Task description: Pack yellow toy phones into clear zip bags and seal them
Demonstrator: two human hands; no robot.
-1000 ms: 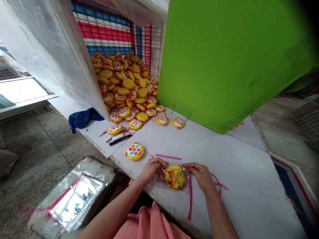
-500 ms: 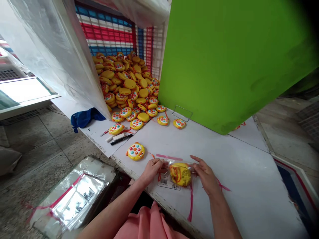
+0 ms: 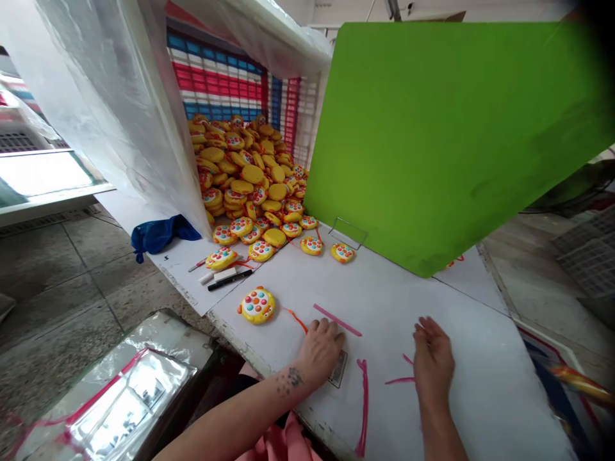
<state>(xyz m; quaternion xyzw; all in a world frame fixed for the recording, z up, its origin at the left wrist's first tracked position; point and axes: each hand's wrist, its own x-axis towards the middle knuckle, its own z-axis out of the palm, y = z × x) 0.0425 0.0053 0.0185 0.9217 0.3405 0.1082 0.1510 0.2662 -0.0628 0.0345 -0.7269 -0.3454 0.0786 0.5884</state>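
Observation:
My left hand (image 3: 321, 349) lies palm down on the white table (image 3: 461, 333), fingers loosely flat over a clear bag with a barcode label (image 3: 339, 369). My right hand (image 3: 432, 360) hovers open to the right, fingers stretched out, holding nothing. Pink peel strips (image 3: 336, 319) lie between and around the hands. A loose yellow toy with coloured buttons (image 3: 258, 305) sits left of my left hand, and an orange cord (image 3: 295, 319) runs from near it. At the right edge is a blurred yellow-orange streak (image 3: 579, 382).
A big pile of the same yellow toys (image 3: 250, 173) fills the back, under a plastic sheet (image 3: 106, 96). A green board (image 3: 456, 141) leans at the right. Pens (image 3: 225, 276) and a blue cloth (image 3: 161, 234) lie left. A stack of clear bags (image 3: 120, 397) sits below the table edge.
The bagged yellow toy both hands held is gone from between them. My right hand has swung right and opened; my left hand has dropped flat onto the table. The view has tilted up.

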